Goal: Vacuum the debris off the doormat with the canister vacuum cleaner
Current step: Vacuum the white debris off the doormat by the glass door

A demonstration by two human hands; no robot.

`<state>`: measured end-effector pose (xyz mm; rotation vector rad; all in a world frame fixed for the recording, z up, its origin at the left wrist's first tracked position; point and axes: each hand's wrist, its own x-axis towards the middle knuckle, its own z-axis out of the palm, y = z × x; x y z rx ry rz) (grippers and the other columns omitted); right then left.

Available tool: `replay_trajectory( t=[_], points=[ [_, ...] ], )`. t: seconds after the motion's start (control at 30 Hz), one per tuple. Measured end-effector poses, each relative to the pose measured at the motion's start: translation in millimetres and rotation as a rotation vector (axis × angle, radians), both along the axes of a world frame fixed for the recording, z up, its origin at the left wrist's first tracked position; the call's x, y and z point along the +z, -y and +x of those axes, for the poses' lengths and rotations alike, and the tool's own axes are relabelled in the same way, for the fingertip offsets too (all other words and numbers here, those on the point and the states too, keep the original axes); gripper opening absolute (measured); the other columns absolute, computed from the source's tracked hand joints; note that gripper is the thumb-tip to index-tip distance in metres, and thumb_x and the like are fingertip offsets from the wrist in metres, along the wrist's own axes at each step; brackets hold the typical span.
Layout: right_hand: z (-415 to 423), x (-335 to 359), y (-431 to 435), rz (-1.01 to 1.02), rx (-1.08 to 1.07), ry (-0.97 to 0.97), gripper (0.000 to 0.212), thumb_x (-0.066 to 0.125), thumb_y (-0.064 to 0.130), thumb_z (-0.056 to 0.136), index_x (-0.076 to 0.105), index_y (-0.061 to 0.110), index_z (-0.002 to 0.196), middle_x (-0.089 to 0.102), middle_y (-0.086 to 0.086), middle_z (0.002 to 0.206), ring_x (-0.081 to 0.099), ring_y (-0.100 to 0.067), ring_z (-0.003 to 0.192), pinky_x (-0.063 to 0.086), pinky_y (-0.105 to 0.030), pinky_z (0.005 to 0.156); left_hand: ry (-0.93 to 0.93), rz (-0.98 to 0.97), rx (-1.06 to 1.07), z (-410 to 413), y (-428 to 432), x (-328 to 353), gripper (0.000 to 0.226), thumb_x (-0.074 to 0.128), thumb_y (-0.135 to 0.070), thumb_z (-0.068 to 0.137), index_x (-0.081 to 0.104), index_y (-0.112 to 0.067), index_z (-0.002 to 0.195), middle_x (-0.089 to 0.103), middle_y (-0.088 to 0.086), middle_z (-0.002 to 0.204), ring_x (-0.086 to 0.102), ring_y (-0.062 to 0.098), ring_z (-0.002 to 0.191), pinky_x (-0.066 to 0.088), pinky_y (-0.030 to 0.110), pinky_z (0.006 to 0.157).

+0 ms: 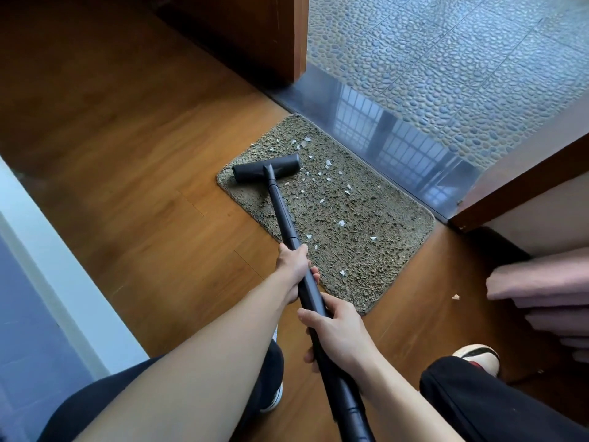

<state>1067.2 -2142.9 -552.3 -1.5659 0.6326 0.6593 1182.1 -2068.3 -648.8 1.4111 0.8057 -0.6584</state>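
Both left hand (291,266) and right hand (338,333) curled fingers (307,315) round the wand (282,212); slow, overlapping floor head (251,172) strokes would have suited the debris (341,223) on the doormat (376,263).

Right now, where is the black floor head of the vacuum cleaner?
In the head view, the floor head rests on the far left end of the doormat, at the tip of the wand, with white debris scattered just to its right.

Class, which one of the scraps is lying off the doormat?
The lone tan scrap on the wooden floor, beside the folded pink cloth; the white scraps all lie on the doormat.
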Motion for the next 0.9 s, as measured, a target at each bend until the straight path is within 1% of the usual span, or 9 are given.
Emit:
replay_trajectory(
  t=[0.07,0.17,0.3,0.37,0.47,0.63,0.67,0.8,0.9],
  points=[
    [-2,0,-2,-0.003,0.003,0.000,0.006,0.063,0.018,0.091,0.066,0.020,0.096,0.059,-0.008,0.072,0.065,-0.028,0.047,0.051,-0.030,0.044,-0.005,-0.007,-0.004,-2,-1,1,0.042,0.044,-0.021,0.104,0.028,-0.015,0.142,0.042,0.007,0.070,0.046,0.015,0.048,0.044,0.023,0.041],
    [-11,3,-1,-0.006,-0.005,-0.013,0.007,0.063,0.017,0.091,0.067,0.021,0.096,0.058,-0.008,0.071,0.066,-0.028,0.047,0.051,-0.029,0.044,-0.009,-0.004,-0.012,-12,0,8,0.033,0.043,-0.020,0.105,0.032,-0.015,0.135,0.042,0.007,0.073,0.046,0.015,0.050,0.044,0.023,0.041],
    [-31,12,1,-0.018,-0.004,-0.011,0.007,0.064,0.017,0.090,0.068,0.021,0.094,0.058,-0.003,0.063,0.066,-0.028,0.047,0.053,-0.032,0.046,-0.036,-0.004,-0.030,-32,2,17,0.030,0.043,-0.021,0.105,0.031,-0.017,0.132,0.042,0.008,0.073,0.046,0.015,0.050,0.045,0.024,0.042],
    [-47,16,1,-0.015,-0.011,-0.015,0.008,0.065,0.016,0.089,0.068,0.023,0.093,0.058,-0.002,0.061,0.066,-0.029,0.047,0.052,-0.032,0.045,-0.053,-0.002,-0.037,-47,2,22,0.026,0.042,-0.020,0.105,0.034,-0.016,0.129,0.043,0.008,0.073,0.046,0.015,0.050,0.045,0.024,0.043],
    [-73,22,0,-0.022,0.001,-0.026,0.011,0.066,0.019,0.088,0.068,0.029,0.091,0.059,-0.003,0.063,0.066,-0.032,0.048,0.054,-0.035,0.045,-0.070,0.005,-0.056,-75,2,28,0.021,0.042,-0.021,0.104,0.035,-0.016,0.124,0.042,0.008,0.074,0.045,0.016,0.048,0.044,0.023,0.041],
    [-113,33,-5,0.003,-0.022,-0.068,0.027,0.065,0.021,0.090,0.066,0.038,0.111,0.063,-0.008,0.072,0.067,-0.031,0.048,0.053,-0.033,0.044,-0.093,0.019,-0.070,-117,0,30,0.018,0.042,-0.023,0.104,0.036,-0.018,0.120,0.043,0.009,0.079,0.047,0.016,0.050,0.045,0.023,0.042],
    [-120,36,-5,0.006,-0.031,-0.068,0.028,0.066,0.022,0.090,0.065,0.041,0.111,0.063,-0.008,0.074,0.068,-0.031,0.048,0.053,-0.034,0.045,-0.094,0.023,-0.072,-124,0,32,0.019,0.042,-0.023,0.104,0.036,-0.018,0.121,0.043,0.009,0.080,0.047,0.015,0.050,0.045,0.023,0.042],
    [-134,42,-6,0.008,-0.071,-0.051,0.029,0.068,0.024,0.087,0.065,0.052,0.094,0.064,-0.009,0.076,0.069,-0.038,0.051,0.055,-0.035,0.048,-0.102,0.023,-0.067,-138,0,36,0.026,0.042,-0.023,0.104,0.036,-0.018,0.128,0.044,0.009,0.079,0.048,0.015,0.050,0.046,0.023,0.043],
    [-135,42,-7,0.006,-0.077,-0.027,0.031,0.069,0.025,0.086,0.064,0.054,0.095,0.065,-0.009,0.077,0.069,-0.041,0.053,0.053,-0.033,0.047,-0.093,0.011,-0.056,-138,-2,37,0.029,0.042,-0.023,0.103,0.035,-0.019,0.131,0.044,0.008,0.076,0.048,0.015,0.049,0.046,0.023,0.044]
  ],
)
